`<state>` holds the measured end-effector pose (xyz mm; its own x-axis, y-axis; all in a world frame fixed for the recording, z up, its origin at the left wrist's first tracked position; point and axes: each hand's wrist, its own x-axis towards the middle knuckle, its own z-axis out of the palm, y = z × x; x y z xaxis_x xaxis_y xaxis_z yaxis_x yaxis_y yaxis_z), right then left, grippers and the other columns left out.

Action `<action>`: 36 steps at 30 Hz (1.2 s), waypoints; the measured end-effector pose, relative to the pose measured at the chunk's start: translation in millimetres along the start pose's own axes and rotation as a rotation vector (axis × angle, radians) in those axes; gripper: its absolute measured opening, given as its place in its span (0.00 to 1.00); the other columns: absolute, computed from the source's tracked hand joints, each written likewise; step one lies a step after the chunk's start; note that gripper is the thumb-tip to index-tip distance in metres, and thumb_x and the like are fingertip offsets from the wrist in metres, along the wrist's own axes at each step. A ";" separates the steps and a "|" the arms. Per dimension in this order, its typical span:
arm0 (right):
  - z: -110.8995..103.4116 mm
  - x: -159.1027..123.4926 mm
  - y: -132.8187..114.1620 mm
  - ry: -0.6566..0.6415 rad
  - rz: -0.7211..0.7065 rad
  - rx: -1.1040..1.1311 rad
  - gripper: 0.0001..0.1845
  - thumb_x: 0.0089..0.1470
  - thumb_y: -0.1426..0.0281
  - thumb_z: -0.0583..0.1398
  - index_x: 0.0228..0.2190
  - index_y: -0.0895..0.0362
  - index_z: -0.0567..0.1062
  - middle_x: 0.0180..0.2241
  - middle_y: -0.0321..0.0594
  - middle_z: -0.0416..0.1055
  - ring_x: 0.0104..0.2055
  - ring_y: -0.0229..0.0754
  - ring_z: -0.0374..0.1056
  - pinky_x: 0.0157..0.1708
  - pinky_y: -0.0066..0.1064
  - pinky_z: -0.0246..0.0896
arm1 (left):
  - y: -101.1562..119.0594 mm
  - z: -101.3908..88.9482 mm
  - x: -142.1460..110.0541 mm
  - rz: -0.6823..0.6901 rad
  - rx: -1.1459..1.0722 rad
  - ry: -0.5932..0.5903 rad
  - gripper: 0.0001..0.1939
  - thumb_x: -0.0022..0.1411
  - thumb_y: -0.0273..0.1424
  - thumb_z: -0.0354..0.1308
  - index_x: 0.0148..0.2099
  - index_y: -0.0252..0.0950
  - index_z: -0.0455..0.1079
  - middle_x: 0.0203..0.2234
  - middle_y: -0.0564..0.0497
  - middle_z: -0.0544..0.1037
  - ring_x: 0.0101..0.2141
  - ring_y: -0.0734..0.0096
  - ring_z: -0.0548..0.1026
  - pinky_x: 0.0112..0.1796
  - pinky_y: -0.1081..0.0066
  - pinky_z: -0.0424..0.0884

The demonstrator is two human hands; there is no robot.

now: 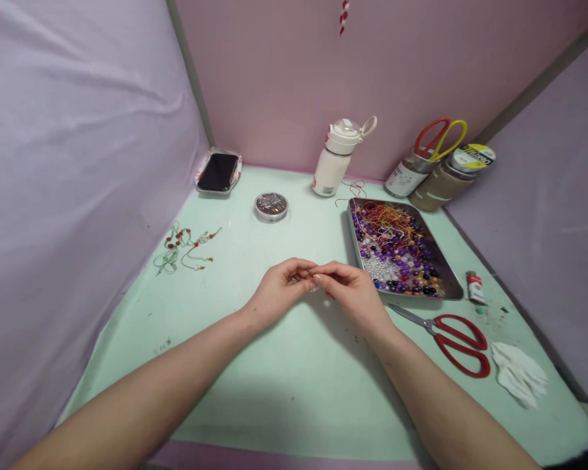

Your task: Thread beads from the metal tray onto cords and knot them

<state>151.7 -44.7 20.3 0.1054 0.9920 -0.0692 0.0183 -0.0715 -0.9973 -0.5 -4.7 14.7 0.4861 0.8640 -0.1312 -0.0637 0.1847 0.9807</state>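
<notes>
The left hand point(280, 286) and right hand point(355, 290) met, fingertips pinched around a tiny translucent piece point(314, 289), mostly hidden, neither hand nearer; its long axis was indiscernible. A rectangular metal bead tray point(451, 285) lay at the right hand's two o'clock.

Between the left hand point(280, 286) and the beaded cords point(196, 244) there is room; rightward, the tray point(449, 281), seemingly low-walled, obstructs.
</notes>
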 end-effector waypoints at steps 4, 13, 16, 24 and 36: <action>0.3 1.3 0.8 0.026 0.037 0.053 0.09 0.44 0.65 0.67 0.30 0.55 0.77 0.21 0.31 0.69 0.21 0.33 0.58 0.22 0.27 0.53 | 1.5 0.3 -0.9 -0.048 0.008 0.043 0.11 0.51 0.28 0.63 0.40 0.33 0.73 0.27 0.52 0.75 0.31 0.73 0.72 0.38 0.69 0.66; 2.9 3.2 6.4 0.008 0.051 0.162 0.19 0.40 0.66 0.69 0.33 0.55 0.67 0.22 0.29 0.70 0.22 0.32 0.62 0.23 0.25 0.55 | -3.9 0.5 -0.5 -0.154 -0.249 0.085 0.10 0.49 0.34 0.67 0.32 0.32 0.74 0.24 0.53 0.72 0.26 0.78 0.65 0.31 0.73 0.60; 2.8 2.7 6.4 -0.004 0.056 0.150 0.19 0.40 0.66 0.69 0.32 0.55 0.67 0.22 0.29 0.70 0.23 0.33 0.63 0.23 0.25 0.55 | -2.7 0.2 -1.3 -0.186 -0.324 0.062 0.10 0.48 0.33 0.68 0.32 0.32 0.74 0.23 0.53 0.72 0.26 0.79 0.65 0.31 0.73 0.59; 2.4 0.9 5.9 -0.031 0.066 0.154 0.18 0.40 0.67 0.69 0.30 0.55 0.66 0.22 0.29 0.71 0.24 0.34 0.65 0.27 0.26 0.56 | -1.7 -0.6 -1.2 -0.254 -0.390 0.009 0.10 0.46 0.32 0.69 0.30 0.31 0.75 0.23 0.52 0.72 0.25 0.80 0.62 0.30 0.74 0.57; 3.2 -1.2 -0.5 -0.001 -0.035 -0.034 0.14 0.42 0.67 0.67 0.30 0.55 0.69 0.27 0.33 0.71 0.29 0.37 0.66 0.29 0.29 0.60 | -2.5 -0.1 0.0 -0.221 -0.364 0.038 0.10 0.47 0.33 0.69 0.29 0.32 0.74 0.24 0.52 0.74 0.26 0.78 0.66 0.31 0.74 0.59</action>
<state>148.4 -45.6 20.8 0.1036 0.9940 -0.0344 0.0552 -0.0403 -0.9977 -0.4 -5.1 12.3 0.4909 0.8003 -0.3441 -0.2685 0.5148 0.8142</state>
